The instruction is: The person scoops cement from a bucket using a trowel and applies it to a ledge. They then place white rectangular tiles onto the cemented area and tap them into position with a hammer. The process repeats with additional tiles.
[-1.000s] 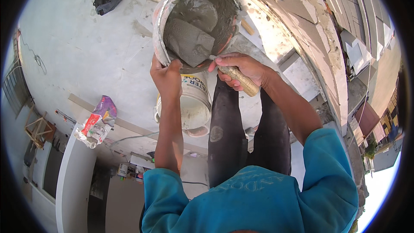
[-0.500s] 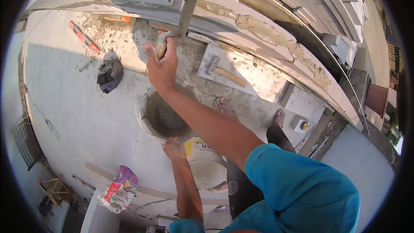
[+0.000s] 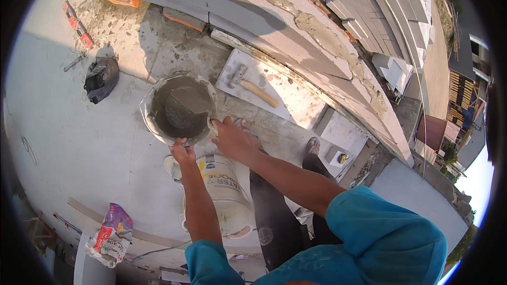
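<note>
My left hand (image 3: 182,149) is closed on the near rim of a bucket of wet grey mortar (image 3: 149,104). Near the bucket's right side, my right hand (image 3: 232,138) grips a trowel (image 3: 191,101), whose coated blade lies in the mortar; the handle is largely covered by my fingers. Below the bucket, beside my legs, is a white plastic pail (image 3: 222,195) lying on its side or tilted, I cannot tell which.
A block wall (image 3: 327,58) with mortar along it runs diagonally at upper right. A hammer (image 3: 256,89) lies on a white slab (image 3: 296,105). On the floor are a red level (image 3: 77,24), a dark bag (image 3: 100,79) and a torn paper sack (image 3: 108,240). Stacked blocks (image 3: 385,0) stand beyond the wall.
At half a second ago my right hand was raised toward the wall with the trowel; now it is down at the bucket, blade inside. My left hand has stayed on the rim.
</note>
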### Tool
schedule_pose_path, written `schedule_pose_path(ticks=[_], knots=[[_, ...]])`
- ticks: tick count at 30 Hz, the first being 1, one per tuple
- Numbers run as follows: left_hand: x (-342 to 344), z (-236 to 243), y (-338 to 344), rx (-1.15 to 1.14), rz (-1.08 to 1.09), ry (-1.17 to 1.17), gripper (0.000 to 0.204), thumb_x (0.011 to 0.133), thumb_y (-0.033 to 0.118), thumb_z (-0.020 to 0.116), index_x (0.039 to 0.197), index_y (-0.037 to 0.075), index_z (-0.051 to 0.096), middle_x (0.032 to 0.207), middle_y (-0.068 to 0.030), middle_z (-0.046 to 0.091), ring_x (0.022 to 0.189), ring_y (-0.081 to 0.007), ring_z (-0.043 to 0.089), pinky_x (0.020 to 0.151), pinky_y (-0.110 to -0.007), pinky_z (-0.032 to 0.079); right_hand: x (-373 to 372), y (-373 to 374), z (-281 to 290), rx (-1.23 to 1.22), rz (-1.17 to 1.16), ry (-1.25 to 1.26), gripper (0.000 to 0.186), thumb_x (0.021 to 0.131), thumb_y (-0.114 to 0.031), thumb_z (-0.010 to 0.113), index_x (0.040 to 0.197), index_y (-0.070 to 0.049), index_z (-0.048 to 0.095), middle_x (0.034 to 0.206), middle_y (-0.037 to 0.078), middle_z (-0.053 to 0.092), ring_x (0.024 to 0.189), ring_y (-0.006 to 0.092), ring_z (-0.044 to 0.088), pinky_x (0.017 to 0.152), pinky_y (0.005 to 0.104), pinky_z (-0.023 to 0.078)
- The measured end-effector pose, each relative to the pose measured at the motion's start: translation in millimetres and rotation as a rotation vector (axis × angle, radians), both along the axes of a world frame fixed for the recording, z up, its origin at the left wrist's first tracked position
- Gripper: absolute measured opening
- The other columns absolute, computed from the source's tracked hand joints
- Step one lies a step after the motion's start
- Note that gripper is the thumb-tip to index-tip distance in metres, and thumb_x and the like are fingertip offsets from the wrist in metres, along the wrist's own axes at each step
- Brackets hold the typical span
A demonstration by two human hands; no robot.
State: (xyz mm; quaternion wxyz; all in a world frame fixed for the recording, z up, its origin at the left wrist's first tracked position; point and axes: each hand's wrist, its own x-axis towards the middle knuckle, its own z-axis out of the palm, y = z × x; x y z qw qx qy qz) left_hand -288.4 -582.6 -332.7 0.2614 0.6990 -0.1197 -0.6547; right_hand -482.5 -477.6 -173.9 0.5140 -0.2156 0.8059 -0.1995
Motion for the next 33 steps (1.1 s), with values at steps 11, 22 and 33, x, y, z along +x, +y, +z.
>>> schedule_pose_path(ticks=[11,22,33], knots=[[55,-131,-66,0.458,-0.288,-0.124,0.044,0.092,0.017,0.06,0.13,-0.004,0.056,0.132,-0.0166,0.059,0.114,-0.0299,0.059,0.099,-0.048,0.047,7,124,40,-0.092,-0.028,-0.119,0.05,0.098,-0.036,0.063,0.137,-0.006,0.054,0.133,0.018,0.055,0.125,0.038,0.055,0.103,0.0472,0.047],[-32,148,69,-0.416,-1.576,-0.223,0.033,0.099,0.014,0.06,0.124,-0.007,0.064,0.118,-0.0162,0.071,0.108,-0.0206,0.067,0.096,-0.033,0.052,-147,271,321,-0.383,-0.084,-0.573,0.055,0.099,-0.03,0.066,0.147,-0.008,0.049,0.132,0.015,0.063,0.115,0.0284,0.065,0.099,0.0411,0.051],[-214,402,169,-0.389,-1.585,-0.18,0.027,0.102,0.02,0.057,0.103,-0.003,0.071,0.085,-0.0113,0.071,0.077,-0.0171,0.065,0.076,-0.031,0.052,-486,505,176,-0.398,-1.544,-0.36,0.064,0.096,-0.038,0.07,0.143,-0.005,0.043,0.127,0.017,0.056,0.106,0.025,0.062,0.089,0.042,0.056]])
